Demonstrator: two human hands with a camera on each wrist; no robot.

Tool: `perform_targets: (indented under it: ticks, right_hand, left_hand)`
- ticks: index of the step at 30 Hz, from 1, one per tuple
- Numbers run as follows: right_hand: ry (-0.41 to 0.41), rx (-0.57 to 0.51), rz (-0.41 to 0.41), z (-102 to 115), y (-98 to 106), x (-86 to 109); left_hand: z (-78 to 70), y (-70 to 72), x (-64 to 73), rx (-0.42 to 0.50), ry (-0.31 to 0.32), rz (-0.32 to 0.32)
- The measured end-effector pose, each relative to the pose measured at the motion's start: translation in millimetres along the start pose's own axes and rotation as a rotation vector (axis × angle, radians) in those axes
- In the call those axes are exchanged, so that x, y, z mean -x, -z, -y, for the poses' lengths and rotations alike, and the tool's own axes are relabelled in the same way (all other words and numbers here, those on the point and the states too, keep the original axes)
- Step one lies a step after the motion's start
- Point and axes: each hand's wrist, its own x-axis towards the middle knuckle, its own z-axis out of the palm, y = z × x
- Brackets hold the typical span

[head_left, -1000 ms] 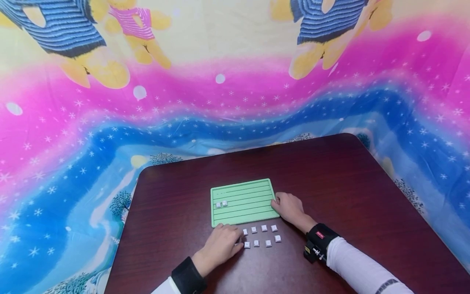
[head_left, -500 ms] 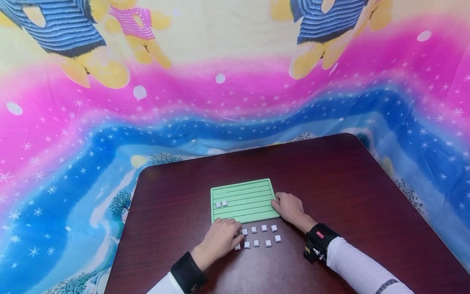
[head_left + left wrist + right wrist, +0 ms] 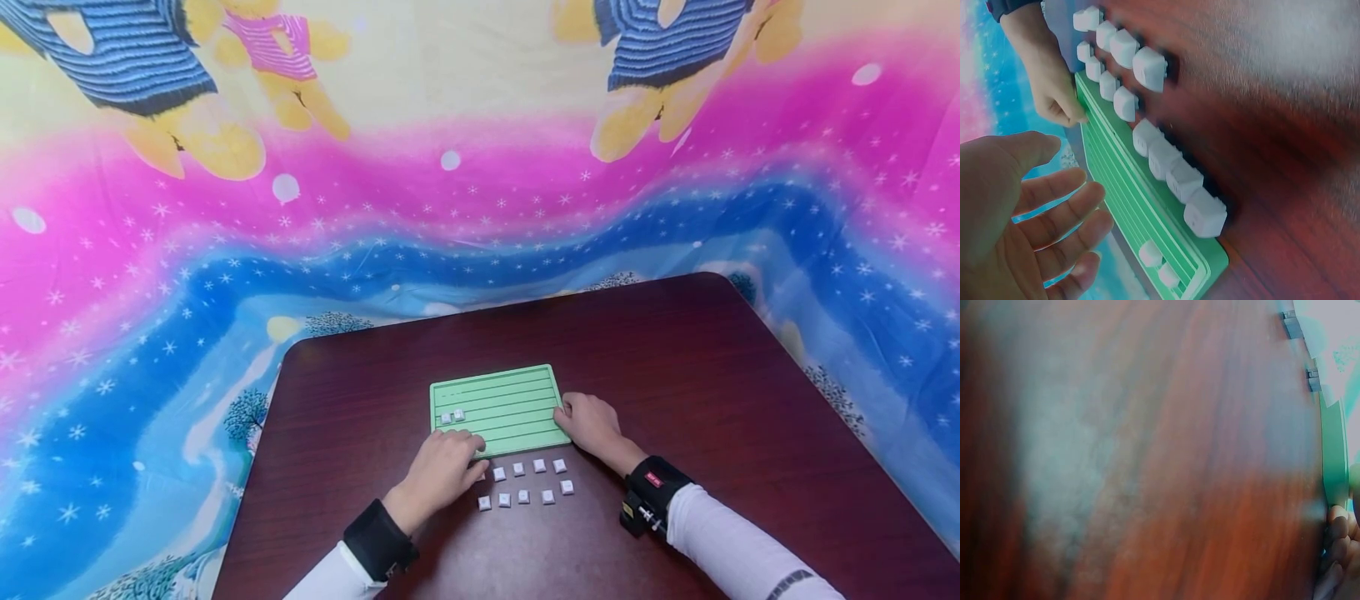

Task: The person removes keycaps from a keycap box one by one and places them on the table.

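Observation:
A green ruled board (image 3: 517, 408) with a raised rim lies on the table. Two white keycaps (image 3: 459, 415) sit side by side on its left part. My right hand (image 3: 591, 421) grips the board's right edge, thumb on the rim and fingers curled by the side. Over the board's near left corner is my left hand (image 3: 444, 465); in the left wrist view its fingers are relaxed and apart, holding nothing. In front of the board, several loose keycaps (image 3: 1205, 214) stand in two rows, and my left hand hides part of the farther row in the head view.
The dark red-brown table (image 3: 637, 333) has rounded far corners. A printed cloth (image 3: 450, 200) with bears and snowflakes hangs behind it. Black straps (image 3: 380, 540) with cameras are on both wrists.
My left hand has moved from the left end of the keycap rows up and left to the board's near corner, uncovering keycaps. The right hand and board have stayed still.

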Motion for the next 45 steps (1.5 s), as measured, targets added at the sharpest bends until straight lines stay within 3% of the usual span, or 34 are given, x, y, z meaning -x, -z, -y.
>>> perform_targets:
  ticks: [19, 32, 45]
  right_hand:
    - [0.005, 0.0, -0.007, 1, 0, 0.2]
    - [0.0, 0.004, 0.003, 1, 1, 0.2]
    - [-0.004, 0.007, 0.003, 0, 0, -0.2]
  left_hand:
    - [32.2, 1.8, -17.5, -0.052, 0.1, 0.005]
    - [48.4, 1.6, -25.5, -0.035, 0.161, -0.01]
    - [56.0, -5.8, -35.3, -0.039, 0.162, 0.0]
